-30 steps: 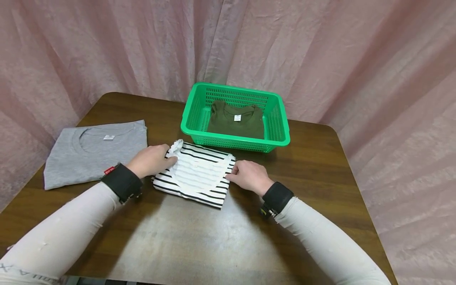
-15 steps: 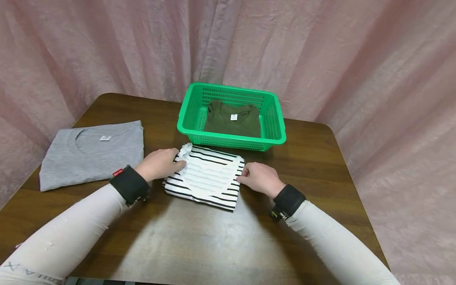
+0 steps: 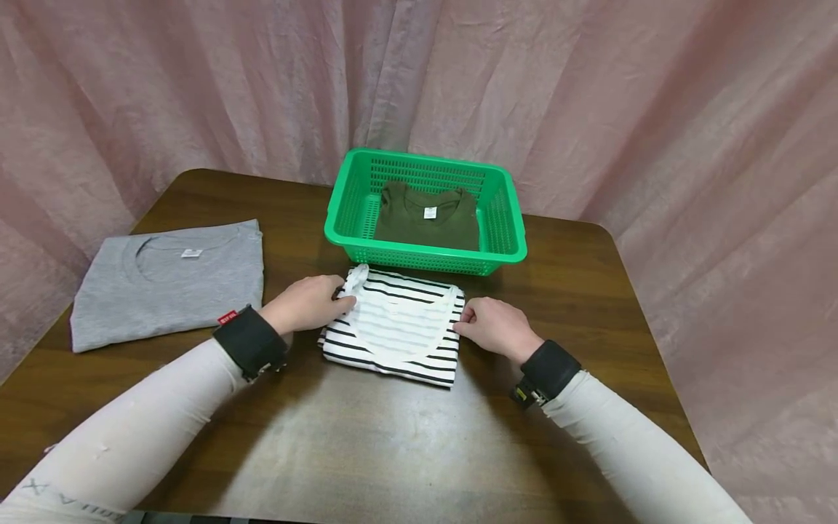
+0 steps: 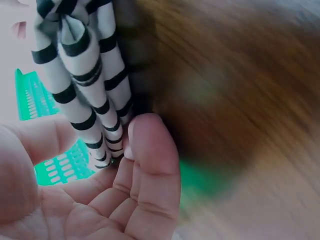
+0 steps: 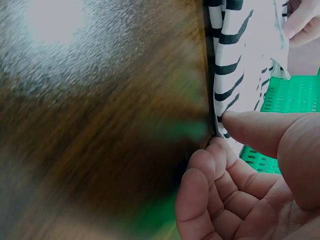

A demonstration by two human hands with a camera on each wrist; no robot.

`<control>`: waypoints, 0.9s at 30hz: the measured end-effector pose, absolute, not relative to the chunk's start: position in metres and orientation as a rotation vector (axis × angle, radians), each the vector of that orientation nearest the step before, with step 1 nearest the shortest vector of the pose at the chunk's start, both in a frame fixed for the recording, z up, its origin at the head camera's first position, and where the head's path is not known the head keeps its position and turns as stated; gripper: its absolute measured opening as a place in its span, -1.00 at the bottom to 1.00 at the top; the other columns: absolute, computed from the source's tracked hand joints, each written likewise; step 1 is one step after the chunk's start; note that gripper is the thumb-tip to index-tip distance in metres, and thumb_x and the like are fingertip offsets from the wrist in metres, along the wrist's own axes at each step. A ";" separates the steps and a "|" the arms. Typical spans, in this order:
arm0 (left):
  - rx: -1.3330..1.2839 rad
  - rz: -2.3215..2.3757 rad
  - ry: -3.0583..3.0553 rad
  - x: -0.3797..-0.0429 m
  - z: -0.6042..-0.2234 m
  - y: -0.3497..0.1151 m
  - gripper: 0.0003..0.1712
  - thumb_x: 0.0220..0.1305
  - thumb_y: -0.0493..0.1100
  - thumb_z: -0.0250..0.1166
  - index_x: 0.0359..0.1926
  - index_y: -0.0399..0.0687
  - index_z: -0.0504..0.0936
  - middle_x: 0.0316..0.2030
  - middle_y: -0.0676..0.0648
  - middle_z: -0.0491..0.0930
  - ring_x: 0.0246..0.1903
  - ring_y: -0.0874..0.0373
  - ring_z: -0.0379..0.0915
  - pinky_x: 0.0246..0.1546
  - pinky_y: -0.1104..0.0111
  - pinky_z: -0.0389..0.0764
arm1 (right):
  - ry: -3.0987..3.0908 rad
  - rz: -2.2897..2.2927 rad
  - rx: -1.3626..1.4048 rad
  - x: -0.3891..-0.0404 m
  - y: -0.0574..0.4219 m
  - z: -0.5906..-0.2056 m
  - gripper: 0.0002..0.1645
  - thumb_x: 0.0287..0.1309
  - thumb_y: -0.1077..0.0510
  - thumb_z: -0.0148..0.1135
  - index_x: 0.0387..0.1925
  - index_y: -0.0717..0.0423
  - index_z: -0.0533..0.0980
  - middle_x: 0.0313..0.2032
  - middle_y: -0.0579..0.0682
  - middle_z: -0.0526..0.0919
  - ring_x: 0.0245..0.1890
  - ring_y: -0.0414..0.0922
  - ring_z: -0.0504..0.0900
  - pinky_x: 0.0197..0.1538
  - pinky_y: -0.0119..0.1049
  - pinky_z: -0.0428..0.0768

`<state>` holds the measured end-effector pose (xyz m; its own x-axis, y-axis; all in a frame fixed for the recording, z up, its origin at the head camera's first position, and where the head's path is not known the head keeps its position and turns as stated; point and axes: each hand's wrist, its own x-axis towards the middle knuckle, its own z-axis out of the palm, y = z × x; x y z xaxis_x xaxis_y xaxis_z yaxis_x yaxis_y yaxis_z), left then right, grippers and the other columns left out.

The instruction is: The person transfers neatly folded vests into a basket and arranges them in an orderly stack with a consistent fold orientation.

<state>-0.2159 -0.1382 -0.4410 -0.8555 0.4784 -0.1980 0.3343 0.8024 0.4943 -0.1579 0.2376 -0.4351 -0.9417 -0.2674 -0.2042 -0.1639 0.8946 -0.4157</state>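
**Folded striped shirt point(image 3: 401, 329) held at both sides, just near of a green basket point(image 3: 424, 249)**

The black-and-white shirt is at the middle of the surface point(image 3: 353, 451), its wide white neckline facing up; whether it touches the wood all over cannot be told. The left hand point(image 3: 310, 302) grips its left edge, thumb on top and fingers curled under the layered folds. Beside that thumb, at the far left corner, the white trim is bunched up. The right hand point(image 3: 499, 327) pinches the right edge between thumb and fingertips.

Farther back stands the basket, with a folded dark olive shirt point(image 3: 428, 224) inside, its white label showing. At the left of the surface a folded grey shirt point(image 3: 177, 285) lies flat, well apart from the basket. Each wrist wears a black band over a pale sleeve. Pink curtains point(image 3: 511, 87) hang behind.
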 end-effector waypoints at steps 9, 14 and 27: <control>0.647 0.689 2.686 -0.241 -0.495 -0.136 -0.23 0.58 0.25 0.28 0.48 -0.24 0.56 0.25 -0.21 0.69 0.17 -0.08 0.64 0.22 -0.09 0.62 | 2.804 -0.521 -0.201 -0.142 0.233 -0.408 -0.77 0.49 -0.02 0.44 -0.22 0.05 0.71 -0.36 -0.08 0.63 -0.34 -0.08 0.56 -0.28 -0.14 0.49; 0.654 0.709 2.662 -0.230 -0.486 -0.130 -0.25 0.58 0.22 0.28 0.48 -0.25 0.56 0.23 -0.20 0.70 0.08 -0.02 0.63 0.17 -0.06 0.62 | 2.805 -0.513 -0.178 -0.139 0.240 -0.409 -0.76 0.50 -0.03 0.42 -0.25 0.03 0.70 -0.37 -0.09 0.63 -0.36 -0.10 0.55 -0.30 -0.14 0.47; 0.668 0.689 2.589 -0.193 -0.422 -0.114 -0.43 0.57 -0.12 0.20 0.40 -0.42 0.51 -0.23 -0.14 0.56 -0.17 -0.08 0.50 -0.07 0.06 0.51 | 2.709 -0.432 -0.106 -0.137 0.241 -0.394 -0.31 0.48 -0.28 0.36 -0.71 -0.07 0.43 -0.66 -0.18 0.23 -0.58 -0.15 0.28 -0.44 -0.22 0.18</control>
<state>-0.1932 -0.1142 -0.4220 -0.8157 0.5300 -0.2319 0.3446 0.7672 0.5410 -0.1372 0.2407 -0.3940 -0.9195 -0.1340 -0.3697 -0.0124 0.9495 -0.3134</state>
